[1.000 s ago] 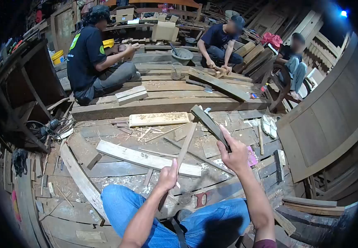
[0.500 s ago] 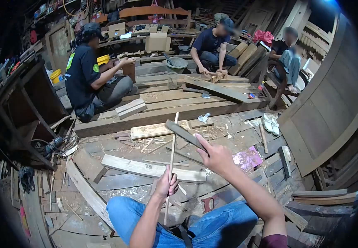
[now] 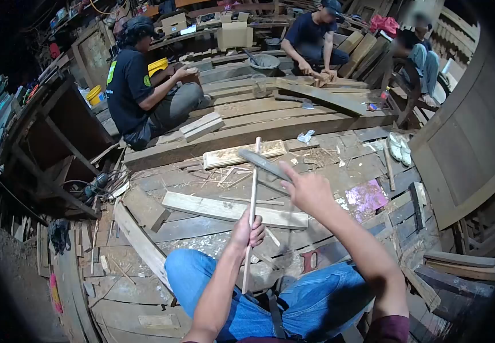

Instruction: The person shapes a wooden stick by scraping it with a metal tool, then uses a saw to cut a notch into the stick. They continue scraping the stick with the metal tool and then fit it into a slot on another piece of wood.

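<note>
My left hand (image 3: 248,231) is wrapped round a thin wooden stick (image 3: 253,194), which stands roughly upright in front of my lap. My right hand (image 3: 309,187) grips one end of a flat grey blade-like tool (image 3: 264,164). The tool's far end crosses the stick near its top; whether the two touch is hard to tell. A pale curved board (image 3: 230,210) lies on the floor beyond my left hand. Near my right knee rests a saw with a red handle (image 3: 310,261).
Three people sit beyond a long beam (image 3: 259,134): one at left (image 3: 127,86), one at centre (image 3: 310,43), one at right (image 3: 424,60). A planed block (image 3: 241,153), a pink sheet (image 3: 367,200) and wood shavings lie on the floor. A large panel (image 3: 464,148) leans at right.
The view has shifted, so the surroundings appear further right and the far part higher. My hands keep hold of the stick and the tool, which still cross near the stick's top.
</note>
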A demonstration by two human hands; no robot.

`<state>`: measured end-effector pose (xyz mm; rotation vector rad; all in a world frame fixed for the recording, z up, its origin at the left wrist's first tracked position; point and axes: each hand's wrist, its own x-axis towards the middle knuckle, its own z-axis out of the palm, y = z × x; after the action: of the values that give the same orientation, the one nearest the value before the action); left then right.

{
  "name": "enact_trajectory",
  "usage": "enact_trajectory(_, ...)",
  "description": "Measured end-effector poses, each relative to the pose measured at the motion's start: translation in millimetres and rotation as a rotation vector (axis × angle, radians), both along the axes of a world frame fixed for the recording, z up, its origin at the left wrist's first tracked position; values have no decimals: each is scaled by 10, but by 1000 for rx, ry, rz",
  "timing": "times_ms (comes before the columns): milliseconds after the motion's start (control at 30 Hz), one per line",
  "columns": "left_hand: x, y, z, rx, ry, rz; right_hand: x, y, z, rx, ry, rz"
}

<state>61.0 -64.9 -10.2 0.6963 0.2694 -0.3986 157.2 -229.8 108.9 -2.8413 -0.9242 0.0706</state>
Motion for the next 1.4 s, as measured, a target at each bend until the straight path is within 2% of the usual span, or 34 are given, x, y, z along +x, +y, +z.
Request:
enact_trajectory(33,-13,-34,-16,60,18,-17,-8,-19,24,23,-1,-99)
enact_trajectory(167,0,-107,1,112,44,-16,-17,-232,-77,5,-11,143)
enact_trajectory(200,8,-120,-7,121,65,-21,65,-229,-47,-85,46,-12)
enact_trajectory(300,0,-186,-29,148,64,-62,16,-315,-114,143,71,14)
enact_trajectory(333,-4,-195,-33,144,72,-65,-58,-323,-89,99,117,116)
enact_trajectory(433,26,-199,-22,143,93,-93,52,-321,-84,-104,139,-115)
enact_trajectory(467,26,-208,-76,159,100,-108,68,-339,-58,-96,154,-235)
enact_trajectory(600,21,-214,-36,158,38,-95,-14,-450,-110,65,325,57)
enact_trajectory(700,17,-168,-39,141,37,-108,62,-505,-247,19,372,94)
enact_trajectory(733,15,-164,-91,111,5,-127,57,-509,-269,-33,303,66)
enact_trajectory(833,17,-184,-126,101,19,-128,15,-466,-172,-116,393,49)
enact_trajectory(1000,-10,-163,-88,116,50,-102,-35,-440,-187,-76,329,63)
enact_trajectory(1400,18,-140,-117,135,70,-75,38,-433,-272,-102,381,86)
